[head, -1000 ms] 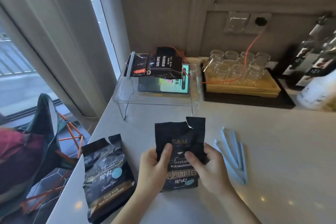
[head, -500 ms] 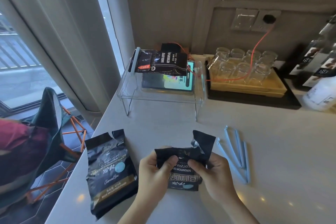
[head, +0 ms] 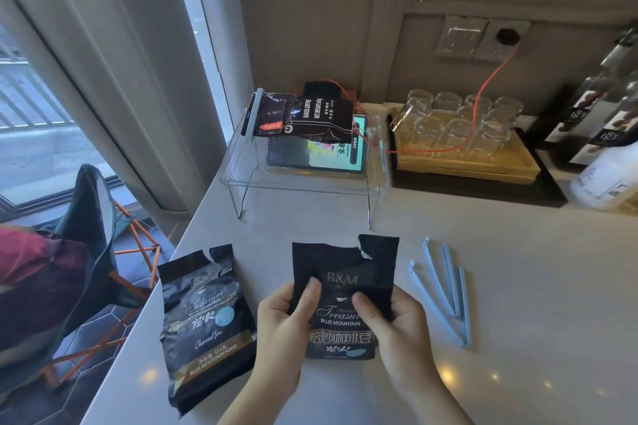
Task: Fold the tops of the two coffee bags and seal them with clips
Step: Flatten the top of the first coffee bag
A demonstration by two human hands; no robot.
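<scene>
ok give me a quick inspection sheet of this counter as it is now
surface: pale counter, light glints near front.
job's things: black B&M coffee bag held upright, torn top unfolded; second black coffee bag lying flat at counter edge, unsealed; pale blue clips loose to the right.
clutter: clear acrylic stand, glasses on wooden tray, white bottle.
grippers: left hand and right hand both grip the held bag.
cables: orange cable from wall socket.
surroundings: window, folding chair.
</scene>
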